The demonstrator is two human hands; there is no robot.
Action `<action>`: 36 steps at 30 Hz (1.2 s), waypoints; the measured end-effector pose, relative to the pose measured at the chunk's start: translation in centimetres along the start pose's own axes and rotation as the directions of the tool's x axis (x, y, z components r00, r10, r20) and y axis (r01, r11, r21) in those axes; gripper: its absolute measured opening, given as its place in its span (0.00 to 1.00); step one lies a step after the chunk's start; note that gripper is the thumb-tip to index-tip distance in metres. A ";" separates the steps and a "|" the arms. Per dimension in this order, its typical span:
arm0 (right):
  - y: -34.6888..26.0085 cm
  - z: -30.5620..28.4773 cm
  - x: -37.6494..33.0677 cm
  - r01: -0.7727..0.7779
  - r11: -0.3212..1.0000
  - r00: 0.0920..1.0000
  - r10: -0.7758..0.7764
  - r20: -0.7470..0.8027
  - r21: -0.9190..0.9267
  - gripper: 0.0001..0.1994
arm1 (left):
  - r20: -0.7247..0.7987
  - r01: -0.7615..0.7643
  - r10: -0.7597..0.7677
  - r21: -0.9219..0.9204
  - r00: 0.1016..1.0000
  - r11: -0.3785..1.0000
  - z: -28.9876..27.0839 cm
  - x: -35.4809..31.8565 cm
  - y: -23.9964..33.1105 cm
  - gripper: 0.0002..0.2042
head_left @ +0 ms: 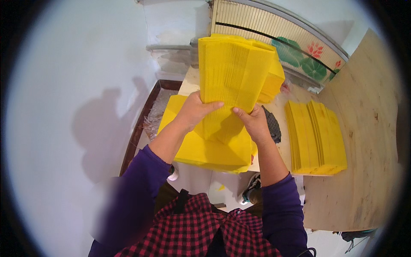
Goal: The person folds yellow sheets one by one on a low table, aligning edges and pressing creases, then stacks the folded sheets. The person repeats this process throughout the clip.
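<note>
I have both hands up in front of me, gripping a thick sheaf of yellow paper sheets (233, 77) by its lower end. My left hand (195, 110) wraps the left edge, thumb laid across the front; my right hand (254, 122) pinches the lower right corner, fingers closed on the paper. The sheaf stands nearly upright and fans out above my hands. Directly beneath them a flat yellow stack (205, 150) lies on the wooden surface (368, 128). To the right of my right hand rests another yellow pile (317, 137), with a dark mesh item (272, 124) just beside that hand.
</note>
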State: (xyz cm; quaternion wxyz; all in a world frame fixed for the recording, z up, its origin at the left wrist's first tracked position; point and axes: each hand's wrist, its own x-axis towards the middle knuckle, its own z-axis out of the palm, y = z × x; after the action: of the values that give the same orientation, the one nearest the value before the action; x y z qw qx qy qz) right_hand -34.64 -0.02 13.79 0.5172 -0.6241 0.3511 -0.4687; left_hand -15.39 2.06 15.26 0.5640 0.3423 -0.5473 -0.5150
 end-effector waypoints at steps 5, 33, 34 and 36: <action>-1.7 -0.6 0.5 0.096 0.990 0.994 -0.090 -0.060 0.100 0.11 | 0.009 -0.066 0.066 0.012 0.998 0.998 0.8 1.0 1.9 0.16; 0.7 -1.2 1.2 -0.074 0.997 0.995 0.075 -0.072 0.014 0.14 | -0.015 0.031 -0.029 0.120 0.999 0.992 0.2 3.0 -1.1 0.16; -0.1 -1.1 1.6 -0.072 0.997 0.993 0.074 -0.093 0.021 0.14 | -0.026 0.030 -0.027 0.101 0.999 0.994 0.3 3.5 -0.4 0.16; -2.1 -1.1 2.4 -0.088 0.996 0.991 0.090 -0.096 0.023 0.14 | -0.034 0.020 -0.019 0.017 0.999 1.000 0.3 4.4 1.0 0.16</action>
State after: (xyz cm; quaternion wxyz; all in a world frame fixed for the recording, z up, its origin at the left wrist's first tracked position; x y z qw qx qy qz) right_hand -35.02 -2.11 16.42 0.5257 -0.5794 0.3989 -0.4783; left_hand -16.08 -1.88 17.40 0.5653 0.3610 -0.5387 -0.5098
